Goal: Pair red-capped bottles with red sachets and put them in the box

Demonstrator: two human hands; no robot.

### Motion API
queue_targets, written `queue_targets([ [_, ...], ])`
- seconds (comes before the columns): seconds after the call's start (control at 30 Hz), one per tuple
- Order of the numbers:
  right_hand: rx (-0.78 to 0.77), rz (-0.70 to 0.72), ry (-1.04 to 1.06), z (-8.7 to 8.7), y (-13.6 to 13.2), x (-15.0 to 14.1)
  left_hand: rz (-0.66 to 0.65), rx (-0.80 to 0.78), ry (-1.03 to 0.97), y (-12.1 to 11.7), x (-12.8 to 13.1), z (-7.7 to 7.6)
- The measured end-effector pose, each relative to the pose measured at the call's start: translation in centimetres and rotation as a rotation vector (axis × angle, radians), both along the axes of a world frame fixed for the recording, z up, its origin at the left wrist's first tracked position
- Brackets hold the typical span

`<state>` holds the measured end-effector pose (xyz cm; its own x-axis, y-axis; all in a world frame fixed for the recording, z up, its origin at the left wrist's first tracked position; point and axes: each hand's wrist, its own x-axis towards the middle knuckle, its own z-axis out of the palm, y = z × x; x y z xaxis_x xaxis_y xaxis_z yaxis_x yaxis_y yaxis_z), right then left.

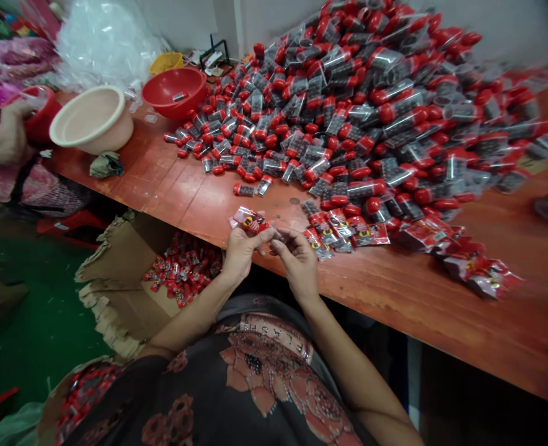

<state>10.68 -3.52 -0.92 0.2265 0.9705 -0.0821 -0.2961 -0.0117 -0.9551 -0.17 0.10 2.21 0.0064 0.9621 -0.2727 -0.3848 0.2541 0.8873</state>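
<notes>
Over the table's front edge, my left hand [242, 253] grips a small red printed plastic packet [250, 220] between thumb and fingers. My right hand [300, 261] is closed in a pinch at the near right end of that packet; its fingers partly hide what they press. Just right of my hands lie several filled red packets [341, 228] in a loose row. Beyond them rises a large heap of clear tubes with red caps and dark contents [311, 118]. Two such tubes [251, 189] lie apart at the heap's front.
More red packets [464, 251] lie in a stack on the red-brown table [441, 297]. A torn cardboard box [116, 266] of packets stands below its edge. A white bowl [92, 121] and red bowl [174, 93] sit to the left, beside another person's hand [7, 136].
</notes>
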Motion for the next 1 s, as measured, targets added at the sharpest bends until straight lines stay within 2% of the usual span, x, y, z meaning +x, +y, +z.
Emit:
queue_targets([
  [0.1,-0.011,0.066,-0.028,0.2,0.0,1.1,0.015,0.023,0.048,0.7,-0.7,0.2],
  [0.2,0.006,0.059,-0.066,0.4,-0.1,1.6,-0.029,0.024,0.073,1.0,-1.0,0.2],
  [0.37,-0.038,0.027,0.101,0.5,-0.3,0.8,-0.106,0.017,0.052,0.7,-0.3,0.4],
  [0.43,-0.035,0.013,0.131,0.6,-0.5,0.5,-0.092,0.022,0.031,0.7,0.1,0.5],
  [0.57,-0.005,-0.004,0.084,0.5,-0.9,0.3,-0.046,0.028,0.008,1.0,0.1,0.6],
  [0.8,0.054,-0.026,0.004,0.5,-1.1,0.5,-0.134,-0.006,-0.015,1.0,-0.2,1.1],
  [1.0,0.007,-0.041,0.008,0.6,-0.7,1.2,-0.197,0.004,-0.020,1.1,-0.8,1.1],
])
